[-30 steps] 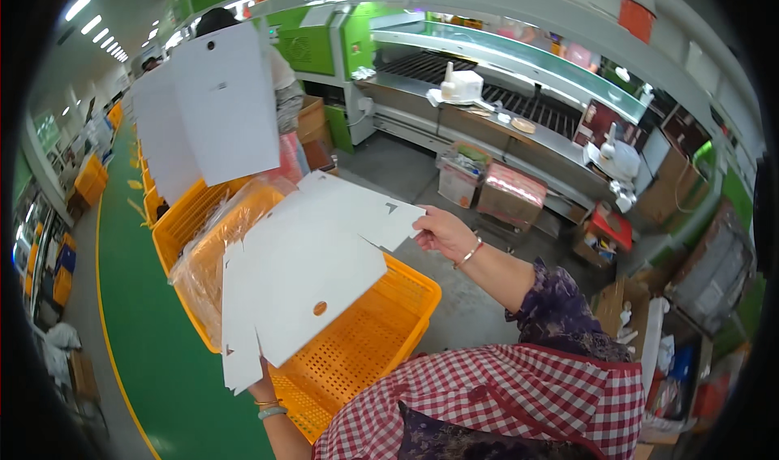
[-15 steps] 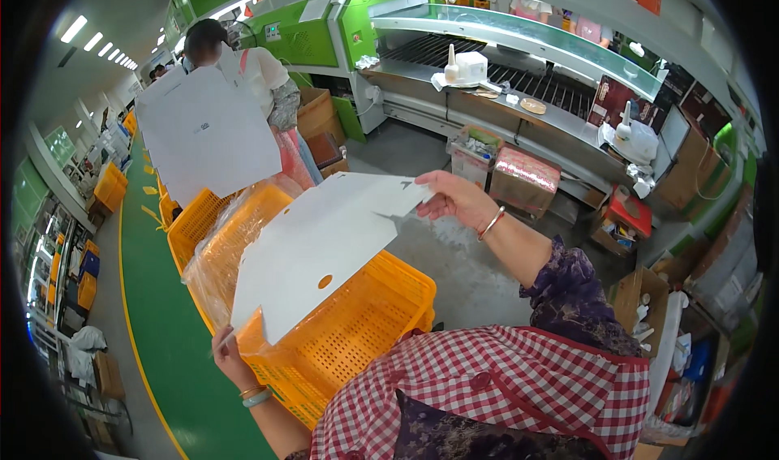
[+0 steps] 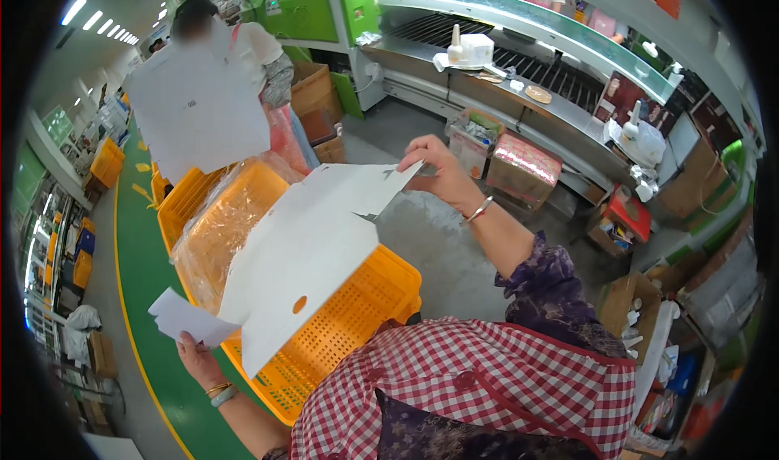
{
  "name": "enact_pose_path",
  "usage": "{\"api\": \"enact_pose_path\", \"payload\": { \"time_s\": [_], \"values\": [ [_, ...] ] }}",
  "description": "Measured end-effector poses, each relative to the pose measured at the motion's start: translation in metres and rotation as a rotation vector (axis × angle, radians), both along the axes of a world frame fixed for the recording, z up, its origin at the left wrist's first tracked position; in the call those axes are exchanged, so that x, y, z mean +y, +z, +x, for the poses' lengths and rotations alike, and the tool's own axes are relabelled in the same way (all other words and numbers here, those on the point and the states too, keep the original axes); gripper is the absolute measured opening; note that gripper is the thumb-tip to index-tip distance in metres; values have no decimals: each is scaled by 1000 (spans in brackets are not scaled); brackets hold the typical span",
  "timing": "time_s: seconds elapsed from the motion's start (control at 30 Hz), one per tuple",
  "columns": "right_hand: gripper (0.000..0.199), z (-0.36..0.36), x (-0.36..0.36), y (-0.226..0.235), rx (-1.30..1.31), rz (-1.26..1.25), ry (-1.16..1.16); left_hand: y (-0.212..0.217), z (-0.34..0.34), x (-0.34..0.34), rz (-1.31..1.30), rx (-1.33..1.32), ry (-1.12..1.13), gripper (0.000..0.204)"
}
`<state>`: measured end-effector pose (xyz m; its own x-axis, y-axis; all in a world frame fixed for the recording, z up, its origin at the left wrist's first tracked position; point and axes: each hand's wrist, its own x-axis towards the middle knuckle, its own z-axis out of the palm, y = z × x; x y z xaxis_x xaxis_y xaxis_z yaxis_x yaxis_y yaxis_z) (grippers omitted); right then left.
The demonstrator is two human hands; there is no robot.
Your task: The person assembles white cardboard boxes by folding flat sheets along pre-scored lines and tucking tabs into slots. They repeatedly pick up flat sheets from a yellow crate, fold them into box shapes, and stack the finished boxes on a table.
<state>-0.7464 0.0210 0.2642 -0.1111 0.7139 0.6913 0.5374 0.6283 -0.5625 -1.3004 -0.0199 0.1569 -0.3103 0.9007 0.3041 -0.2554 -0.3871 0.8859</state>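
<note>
A large white die-cut cardboard sheet point(image 3: 304, 233) with a round hole and a notched edge is held tilted in front of me. My right hand point(image 3: 438, 172) pinches its far right corner between thumb and fingers. At the near left, my left hand point(image 3: 199, 358) grips the lower edge of a white flap point(image 3: 191, 318) that sticks out beside the sheet. Whether flap and sheet are one piece I cannot tell. Beneath them is a yellow perforated plastic crate point(image 3: 357, 322), partly hidden by the sheet.
Beyond, a yellow crate point(image 3: 235, 208) is covered in clear plastic film. A co-worker point(image 3: 251, 54) holds up another white sheet point(image 3: 199, 107). A conveyor machine point(image 3: 519, 62) runs along the far right, with a box point(image 3: 523, 168) and a bin point(image 3: 475, 139) below it.
My left hand has moved left and slightly down, and the white flap now shows beside the sheet. My right hand has risen slightly with its corner. The co-worker's sheet has shifted a little left.
</note>
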Motion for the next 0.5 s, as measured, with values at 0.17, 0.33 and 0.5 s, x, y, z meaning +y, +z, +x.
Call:
{"api": "enact_pose_path", "payload": {
  "time_s": [0.17, 0.33, 0.5],
  "values": [
    [23, -32, -3, 30, 205, -467, 294, 43, 13, -6, -146, 344, -128, 29],
    [23, -86, -5, 40, -234, -438, 281, 127, 88, 1, -179, 600, -253, 20],
    [27, -104, 2, 54, -305, -191, 328, 163, 125, 8, -154, 931, -587, 23]
  ]
}}
